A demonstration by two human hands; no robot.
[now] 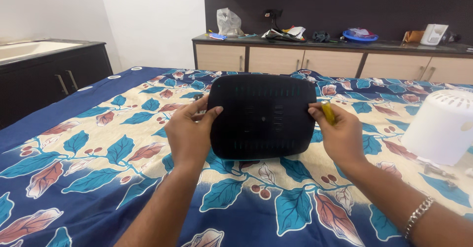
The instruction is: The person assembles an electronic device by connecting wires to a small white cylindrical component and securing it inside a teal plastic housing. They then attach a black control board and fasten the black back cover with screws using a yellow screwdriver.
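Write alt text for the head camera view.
Two bare hands hold a black vented panel upright over a leaf-patterned bedsheet: left hand on its left edge, right hand on its right, also gripping a small yellow tool. A white vented cover sits at right.

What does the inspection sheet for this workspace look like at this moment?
Surface: bed sheet, blue and cream with a leaf print, spread flat.
Job's things: black vented panel held upright on the sheet by both side edges; yellow tool, kind unclear, in the right hand.
Clutter: white vented plastic housing on the sheet at right, small metal parts beside it.
Hands: left hand grips the panel's left edge; right hand grips the right edge along with the tool; chain bracelet on the right wrist.
Cables: cords seem to lie on the counter, not clear.
Surroundings: wooden sideboard with bags and small items, dark cabinet at left.
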